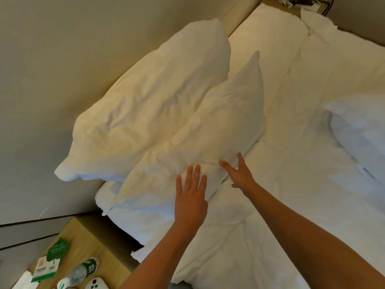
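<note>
Two white pillows stand propped at the head of a bed with a white duvet [302,174]. The back pillow [145,105] leans against the beige wall. The front pillow [208,132] leans on it, tilted, with one corner pointing up. My left hand [190,195] lies flat on the front pillow's lower edge, fingers straight. My right hand [239,174] touches the same pillow's lower right side with fingers spread and straight. Neither hand grips anything.
A wooden bedside table [87,236] at the lower left holds a plastic water bottle [83,272], green and white cards [50,265] and a white phone [96,283]. A rumpled heap of white bedding [358,132] lies at the right. Cables [295,1] sit at the top edge.
</note>
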The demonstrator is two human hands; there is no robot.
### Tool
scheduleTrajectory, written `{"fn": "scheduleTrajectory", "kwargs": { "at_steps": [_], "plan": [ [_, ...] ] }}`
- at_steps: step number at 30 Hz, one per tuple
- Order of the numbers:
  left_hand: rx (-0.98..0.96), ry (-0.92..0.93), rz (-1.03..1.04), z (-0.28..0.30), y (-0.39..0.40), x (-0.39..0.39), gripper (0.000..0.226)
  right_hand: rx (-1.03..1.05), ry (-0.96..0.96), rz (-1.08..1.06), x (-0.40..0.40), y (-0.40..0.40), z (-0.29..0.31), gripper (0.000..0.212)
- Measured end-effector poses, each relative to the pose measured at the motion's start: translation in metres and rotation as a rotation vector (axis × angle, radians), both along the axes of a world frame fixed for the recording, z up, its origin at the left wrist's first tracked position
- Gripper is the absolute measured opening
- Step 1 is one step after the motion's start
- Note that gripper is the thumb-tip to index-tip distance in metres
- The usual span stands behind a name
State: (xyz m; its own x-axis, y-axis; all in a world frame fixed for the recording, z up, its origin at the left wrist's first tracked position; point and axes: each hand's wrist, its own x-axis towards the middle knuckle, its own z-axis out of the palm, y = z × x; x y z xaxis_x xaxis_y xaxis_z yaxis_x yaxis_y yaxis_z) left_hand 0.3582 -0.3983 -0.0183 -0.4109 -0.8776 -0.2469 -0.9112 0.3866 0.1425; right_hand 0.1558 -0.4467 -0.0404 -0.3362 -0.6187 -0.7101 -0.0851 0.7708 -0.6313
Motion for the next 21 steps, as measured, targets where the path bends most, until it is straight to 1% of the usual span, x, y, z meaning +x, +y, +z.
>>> {"fn": "scheduleTrajectory", "kwargs": {
  "at_steps": [2,5,7,10,15,18,21],
  "plan": [
    [-0.038,0.000,-0.019,-0.010,-0.008,0.012,0.092,0.043,-0.138,-0.093,0.011,-0.012,-0.007,0.114],
    [-0.130,0.021,-0.055,-0.025,-0.033,0.036,0.083,0.024,-0.192,-0.147,0.025,-0.035,-0.020,0.117],
    [-0.170,0.024,-0.050,-0.031,-0.055,0.052,0.083,-0.002,-0.185,-0.163,0.034,-0.050,-0.028,0.117],
    [-0.182,0.019,-0.040,-0.034,-0.084,0.070,0.091,-0.050,-0.171,-0.163,0.050,-0.073,-0.033,0.114],
    [-0.213,0.018,-0.035,-0.034,-0.124,0.096,0.100,-0.094,-0.167,-0.157,0.076,-0.117,-0.028,0.115],
    [-0.191,0.001,-0.063,-0.033,-0.134,0.101,0.103,-0.044,-0.121,-0.146,0.080,-0.125,-0.027,0.115],
    [-0.128,-0.016,-0.101,-0.032,-0.125,0.099,0.102,0.035,-0.076,-0.129,0.077,-0.111,-0.028,0.111]
  ]
}}
